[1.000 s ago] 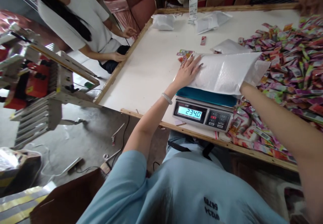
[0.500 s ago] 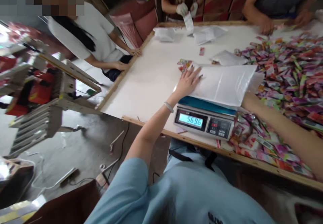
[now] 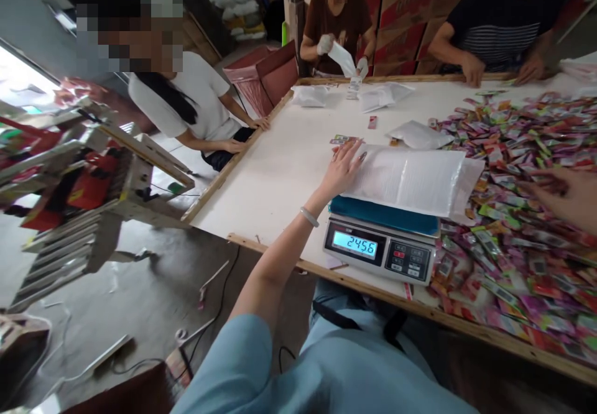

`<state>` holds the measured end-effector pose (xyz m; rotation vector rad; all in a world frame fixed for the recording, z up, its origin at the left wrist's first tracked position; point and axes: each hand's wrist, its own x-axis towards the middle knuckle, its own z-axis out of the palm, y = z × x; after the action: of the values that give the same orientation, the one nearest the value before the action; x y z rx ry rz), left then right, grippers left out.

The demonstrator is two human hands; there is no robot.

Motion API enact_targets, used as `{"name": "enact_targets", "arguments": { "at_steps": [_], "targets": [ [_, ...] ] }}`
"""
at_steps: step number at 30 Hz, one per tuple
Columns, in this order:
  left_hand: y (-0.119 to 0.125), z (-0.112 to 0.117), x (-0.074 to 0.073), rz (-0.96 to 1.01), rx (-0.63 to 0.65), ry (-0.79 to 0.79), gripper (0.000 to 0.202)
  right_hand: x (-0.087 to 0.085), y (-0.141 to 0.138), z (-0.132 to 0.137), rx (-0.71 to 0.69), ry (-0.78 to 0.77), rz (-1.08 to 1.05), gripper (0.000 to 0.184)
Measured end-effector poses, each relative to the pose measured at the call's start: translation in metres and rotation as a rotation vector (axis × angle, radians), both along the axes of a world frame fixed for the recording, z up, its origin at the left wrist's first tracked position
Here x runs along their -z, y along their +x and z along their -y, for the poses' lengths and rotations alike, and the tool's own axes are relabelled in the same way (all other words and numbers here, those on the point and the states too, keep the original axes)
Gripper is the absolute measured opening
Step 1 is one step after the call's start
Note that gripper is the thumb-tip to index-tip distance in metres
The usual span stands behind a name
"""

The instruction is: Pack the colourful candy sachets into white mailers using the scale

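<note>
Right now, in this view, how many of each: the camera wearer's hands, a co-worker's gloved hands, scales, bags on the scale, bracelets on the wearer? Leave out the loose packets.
Wearer's hands: 2 (left hand, right hand)
Gloved hands: 2
Scale: 1
White bag on it: 1
Visible bracelet: 1
Total: 7

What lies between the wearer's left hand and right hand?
In the head view, the white bag on the scale lies beside the left hand; then comes packet pile, up to the right hand.
</note>
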<state>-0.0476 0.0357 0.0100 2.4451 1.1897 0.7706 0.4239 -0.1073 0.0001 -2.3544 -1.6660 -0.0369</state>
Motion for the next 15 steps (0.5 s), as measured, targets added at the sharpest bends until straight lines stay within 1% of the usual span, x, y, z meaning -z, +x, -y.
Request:
{"name": "enact_targets", "arguments": {
  "at_steps": [1, 3, 6, 9, 12, 15],
  "targets": [
    [0.002, -0.001, 0.001, -0.012, -0.002, -0.007, 0.057, -0.004, -0.019, -0.004, -0.008, 0.000, -0.111, 0.050],
    [0.005, -0.002, 0.003, -0.026, -0.002, -0.015, 0.057, -0.010, -0.055, -0.011, -0.079, 0.024, -0.265, 0.048],
    [0.007, -0.004, 0.005, -0.034, 0.001, -0.015, 0.056, -0.016, -0.095, -0.023, -0.197, 0.024, -0.425, 0.042],
    [0.006, -0.005, 0.006, -0.046, 0.010, 0.006, 0.057, -0.016, -0.113, -0.035, -0.279, 0.002, -0.508, 0.031],
    [0.005, -0.005, 0.007, -0.055, 0.010, 0.023, 0.056, -0.009, -0.120, -0.048, -0.371, -0.027, -0.507, 0.023],
    [0.006, -0.006, 0.009, -0.068, 0.000, 0.028, 0.056, -0.001, -0.128, -0.062, -0.396, -0.020, -0.477, 0.018]
  ]
}}
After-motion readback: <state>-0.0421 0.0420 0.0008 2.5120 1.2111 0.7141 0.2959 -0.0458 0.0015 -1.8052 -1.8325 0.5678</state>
